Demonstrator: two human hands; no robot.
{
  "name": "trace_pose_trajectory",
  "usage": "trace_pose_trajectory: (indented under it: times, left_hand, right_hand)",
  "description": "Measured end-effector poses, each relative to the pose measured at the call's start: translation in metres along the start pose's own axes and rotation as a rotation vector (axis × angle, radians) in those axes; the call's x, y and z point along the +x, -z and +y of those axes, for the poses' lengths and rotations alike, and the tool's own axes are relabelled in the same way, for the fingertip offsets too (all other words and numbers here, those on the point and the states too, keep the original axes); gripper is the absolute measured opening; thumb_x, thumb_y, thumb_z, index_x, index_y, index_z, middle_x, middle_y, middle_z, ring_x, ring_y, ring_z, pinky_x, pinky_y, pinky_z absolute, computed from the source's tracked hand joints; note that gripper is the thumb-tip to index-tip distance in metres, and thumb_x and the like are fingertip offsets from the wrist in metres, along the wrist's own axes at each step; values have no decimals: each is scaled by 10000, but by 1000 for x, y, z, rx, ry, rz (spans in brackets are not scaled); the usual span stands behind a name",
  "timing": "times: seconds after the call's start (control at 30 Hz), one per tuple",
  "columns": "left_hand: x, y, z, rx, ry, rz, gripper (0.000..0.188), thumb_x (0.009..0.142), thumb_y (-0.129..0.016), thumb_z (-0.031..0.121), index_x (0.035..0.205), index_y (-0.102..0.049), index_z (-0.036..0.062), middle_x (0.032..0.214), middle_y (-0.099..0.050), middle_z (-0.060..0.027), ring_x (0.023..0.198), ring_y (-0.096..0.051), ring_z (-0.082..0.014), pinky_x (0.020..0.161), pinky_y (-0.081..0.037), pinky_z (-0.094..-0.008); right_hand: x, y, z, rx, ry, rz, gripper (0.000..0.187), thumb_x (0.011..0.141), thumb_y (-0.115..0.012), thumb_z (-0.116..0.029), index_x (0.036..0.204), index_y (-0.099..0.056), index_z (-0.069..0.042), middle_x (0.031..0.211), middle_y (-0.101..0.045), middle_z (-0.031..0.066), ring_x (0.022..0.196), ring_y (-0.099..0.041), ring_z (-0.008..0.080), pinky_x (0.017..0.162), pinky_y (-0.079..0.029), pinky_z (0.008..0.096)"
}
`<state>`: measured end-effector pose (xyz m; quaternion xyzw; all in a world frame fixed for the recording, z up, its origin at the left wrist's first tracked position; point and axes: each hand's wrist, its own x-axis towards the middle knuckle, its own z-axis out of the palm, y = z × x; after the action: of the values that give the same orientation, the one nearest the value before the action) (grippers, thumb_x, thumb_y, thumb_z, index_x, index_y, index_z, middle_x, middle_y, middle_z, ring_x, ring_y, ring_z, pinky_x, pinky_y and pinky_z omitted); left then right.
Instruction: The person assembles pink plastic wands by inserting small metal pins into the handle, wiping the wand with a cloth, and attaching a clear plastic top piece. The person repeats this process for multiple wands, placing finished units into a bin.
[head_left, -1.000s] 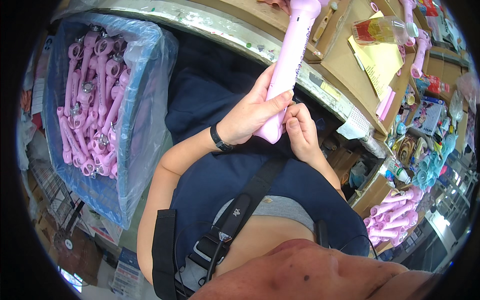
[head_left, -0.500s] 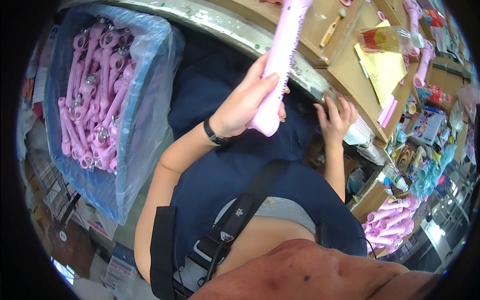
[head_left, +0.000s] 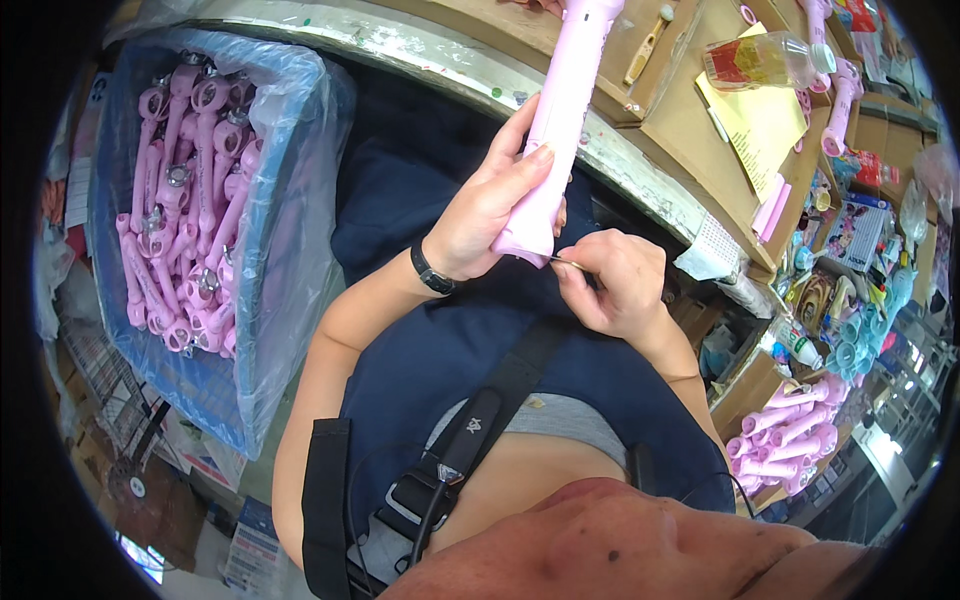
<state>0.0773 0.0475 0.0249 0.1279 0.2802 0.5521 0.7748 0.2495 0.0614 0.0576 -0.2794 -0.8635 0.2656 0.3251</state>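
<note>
Pink handle (head_left: 563, 120) slants toward the worktop (head_left: 400, 36), its lower part clasped in the left hand (head_left: 487, 212). The right hand (head_left: 620, 282), pinched nearly closed, holds a thin tool (head_left: 568, 262) at the handle's bottom end. Left of the 2 hands I see a blue crate (head_left: 272, 190) of pink pieces (head_left: 205, 185); rightward, a bottle (head_left: 765, 62).

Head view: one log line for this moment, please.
left hand: grips pink wand; right hand: thin tool at wand's near end; blue crate: pink pieces inside
</note>
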Motion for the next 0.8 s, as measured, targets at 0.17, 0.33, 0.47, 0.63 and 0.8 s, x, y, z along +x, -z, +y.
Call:
trace_pose_trajectory:
  times: [0.17, 0.33, 0.47, 0.63, 0.8]
  left_hand:
    - [0, 1, -1, -9, 1, 3, 609, 969, -464, 203, 1489, -148, 187, 1010, -554, -111, 724, -605, -192, 635, -527, -305]
    - [1, 0, -2, -13, -3, 8, 606, 971, -460, 199, 1489, -148, 186, 1014, -551, -115, 718, -602, -194, 628, -526, -306]
    - [1, 1, -2, -10, 0, 5, 601, 972, -455, 195, 1489, -148, 185, 1014, -549, -116, 716, -601, -196, 625, -522, -311]
    - [1, 1, -2, -23, -6, 2, 604, 972, -452, 195, 1490, -142, 183, 1018, -549, -120, 719, -600, -200, 624, -521, -318]
    - [0, 1, -3, -26, -3, 19, 609, 970, -453, 198, 1490, -136, 174, 1019, -550, -126, 719, -599, -206, 625, -521, -323]
  right_hand:
    - [2, 0, -2, -32, -18, 46, 169, 672, -742, -67, 778, -611, -81, 645, -586, 36, 485, -555, 183, 427, -406, 276]
    - [5, 2, -3, -80, -48, 20, 156, 672, -739, -64, 750, -605, -88, 638, -585, 32, 478, -547, 180, 425, -402, 277]
    - [8, 2, -1, -57, 29, -53, 158, 676, -739, -62, 753, -604, -88, 631, -583, 35, 465, -543, 186, 420, -405, 279]
    - [7, 1, 4, -49, -7, 3, 159, 677, -738, -65, 752, -599, -87, 627, -587, 38, 461, -545, 187, 414, -398, 280]
    - [5, 0, 4, -39, -22, 42, 157, 674, -736, -71, 745, -597, -88, 628, -585, 32, 445, -527, 180, 411, -389, 277]
